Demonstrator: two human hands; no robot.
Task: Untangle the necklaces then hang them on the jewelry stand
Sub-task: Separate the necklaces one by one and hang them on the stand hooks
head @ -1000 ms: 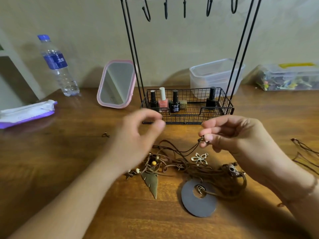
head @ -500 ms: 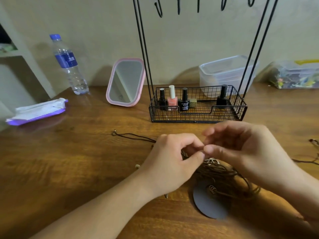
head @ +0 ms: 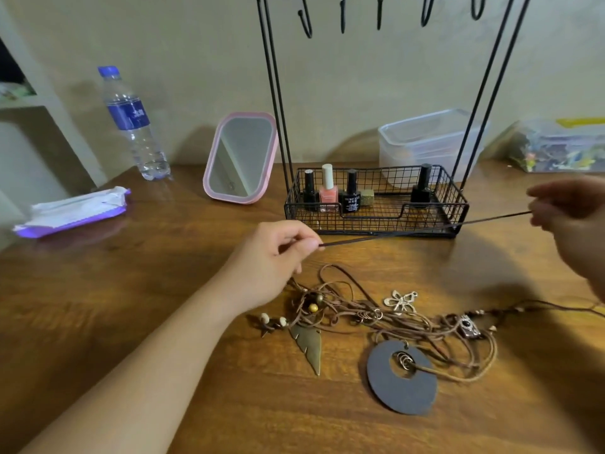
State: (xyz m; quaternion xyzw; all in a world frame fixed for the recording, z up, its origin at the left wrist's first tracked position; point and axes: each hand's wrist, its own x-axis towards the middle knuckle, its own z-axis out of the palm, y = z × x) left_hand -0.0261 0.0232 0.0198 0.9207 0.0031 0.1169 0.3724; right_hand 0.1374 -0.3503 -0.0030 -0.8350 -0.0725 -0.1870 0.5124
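The step in hand looks like untangling: one cord [head: 425, 228] is stretched taut between the two hands, above the tangle [head: 386, 319] on the table [head: 131, 290]; the left hand [head: 271, 257] pinches its near end between thumb and curled fingers [head: 306, 245], narrow; the right hand [head: 569, 217] is blurred, its fingers seemingly closed on the far end; the heap lies just below and right of the left fingers; nothing hangs on the stand [head: 278, 93] behind; next, I judge, the cord must be drawn clear without tightening knots, then lifted to a hook [head: 306, 24]
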